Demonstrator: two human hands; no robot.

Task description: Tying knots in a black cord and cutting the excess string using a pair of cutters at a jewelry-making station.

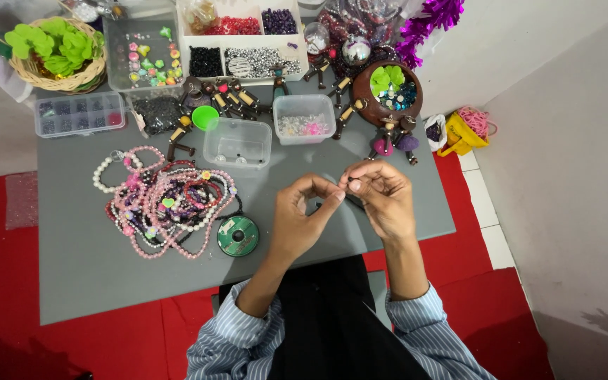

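Observation:
My left hand [305,218] and my right hand [383,193] are raised over the grey table [79,267], fingertips nearly meeting. Each pinches something very small and dark, perhaps a bead or thin string; it is too small to tell. To the left lies a pile of pink, white and purple bead bracelets [167,203]. A green spool of cord [238,236] sits just left of my left hand.
Two clear plastic tubs [237,143] [305,119] stand behind my hands. Further back are divided bead trays [241,42], a compartment box [79,115], a basket of green flowers [54,53], a brown bowl [387,91] and small wooden figures [230,98]. A yellow bag [462,134] lies off the table's right.

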